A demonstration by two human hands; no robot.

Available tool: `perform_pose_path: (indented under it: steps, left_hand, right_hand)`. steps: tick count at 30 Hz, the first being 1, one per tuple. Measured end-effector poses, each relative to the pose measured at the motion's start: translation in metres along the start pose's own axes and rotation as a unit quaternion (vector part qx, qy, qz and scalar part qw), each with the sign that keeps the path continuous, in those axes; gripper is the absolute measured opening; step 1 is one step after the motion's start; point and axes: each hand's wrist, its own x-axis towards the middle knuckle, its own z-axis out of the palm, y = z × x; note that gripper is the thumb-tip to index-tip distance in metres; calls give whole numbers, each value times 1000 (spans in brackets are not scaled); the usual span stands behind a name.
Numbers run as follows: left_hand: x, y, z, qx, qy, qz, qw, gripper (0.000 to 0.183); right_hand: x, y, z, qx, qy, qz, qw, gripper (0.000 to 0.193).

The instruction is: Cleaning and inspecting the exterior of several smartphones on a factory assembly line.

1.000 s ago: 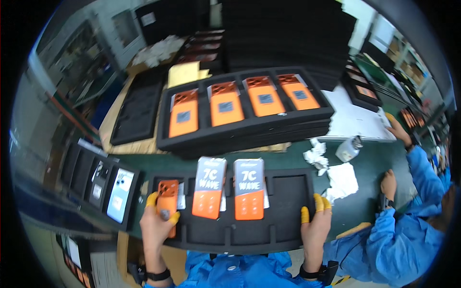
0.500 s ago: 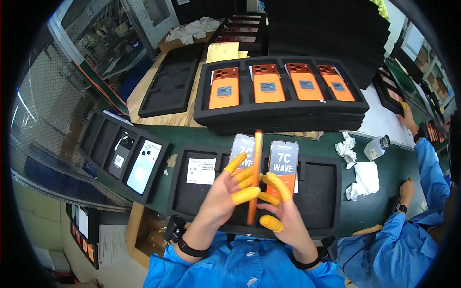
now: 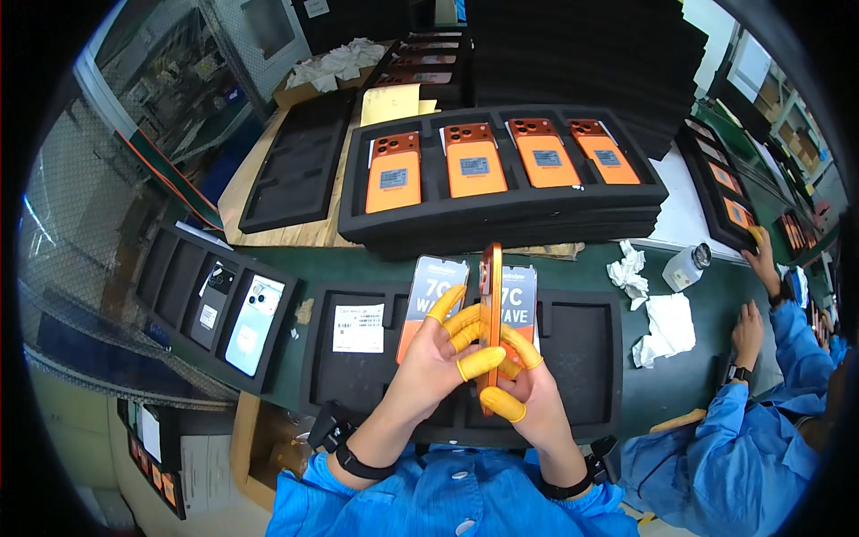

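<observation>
An orange phone [image 3: 493, 304] is held upright and edge-on between my two hands. My left hand [image 3: 437, 353] pinches its left side, yellow finger cots on the fingertips. My right hand [image 3: 537, 394] grips the other side, its thumb low on the edge and its fingers partly hidden behind. Below lies a black foam tray [image 3: 616, 358]. Two phones with grey and orange fronts stand out there: a left phone [image 3: 436, 273] behind my left fingers, and a right phone [image 3: 523, 291] partly covered by the held one. A white label sheet [image 3: 358, 329] lies in the tray's left part.
Beyond is a stack of foam trays [image 3: 501, 215] with several orange phones on top. A smaller tray [image 3: 183, 304] with a black and a pale blue phone sits left. Crumpled tissue [image 3: 667, 327] and a bottle [image 3: 686, 267] lie right, near a co-worker's hand [image 3: 747, 336].
The held phone has turned slightly, and my right fingers and thumb have closed onto it. The view has shifted a little. The co-worker's arm and tray at right have moved.
</observation>
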Motion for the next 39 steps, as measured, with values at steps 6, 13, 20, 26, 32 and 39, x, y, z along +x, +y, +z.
perform_pose_path:
  steps: [6, 13, 20, 26, 32, 39]
  left_hand:
    - [10, 8, -7, -93, 59, -34, 993, 71]
    - [10, 4, 3, -93, 78, 52, 991, 60]
    - [2, -6, -25, -272, 48, -19, 961, 50]
    - [-1, 2, -31, -328, -30, 72, 941, 64]
    - [8, 15, -26, -359, -112, -1, 926, 73]
    - [8, 11, -19, -342, -49, 38, 938, 73]
  right_hand:
    - [8, -1, -6, 47, -20, -41, 998, 73]
    - [9, -1, 3, -75, -28, -131, 988, 67]
    - [19, -55, -11, -289, -76, -144, 944, 78]
    - [114, -70, -68, -517, 254, -134, 806, 35]
    - [119, -68, -82, -524, 292, -151, 786, 26]
    - [116, -66, -75, -514, 324, -156, 779, 23]
